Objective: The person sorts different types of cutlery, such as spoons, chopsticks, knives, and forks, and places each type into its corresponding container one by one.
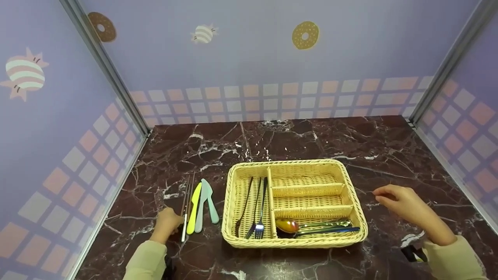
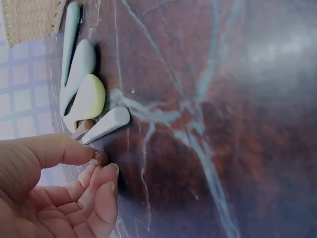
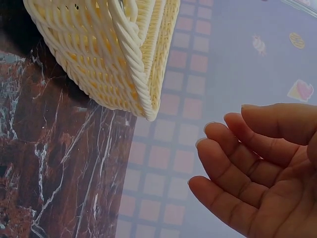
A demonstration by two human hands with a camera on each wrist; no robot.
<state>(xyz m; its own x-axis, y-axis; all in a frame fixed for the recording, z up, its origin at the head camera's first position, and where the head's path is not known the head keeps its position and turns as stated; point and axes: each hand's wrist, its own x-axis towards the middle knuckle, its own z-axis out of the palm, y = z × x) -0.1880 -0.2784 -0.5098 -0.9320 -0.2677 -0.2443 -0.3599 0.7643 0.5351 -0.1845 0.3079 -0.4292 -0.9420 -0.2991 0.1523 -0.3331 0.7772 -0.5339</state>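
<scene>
My left hand is at the left of the basket, where its thumb and index finger pinch the brown end of a chopstick. Beside it lie a chopstick with a white end and another brown one. Right of these are a yellow knife, a grey-blue knife and a mint-green knife, their tips close together. My right hand hovers off the basket's right side with loosely curved fingers and nothing in them; the right wrist view shows its bare palm.
A wicker basket with compartments stands on the dark red marble table. Its left compartment holds forks and other slim cutlery; its front right one holds spoons. Patterned panels enclose the back and sides.
</scene>
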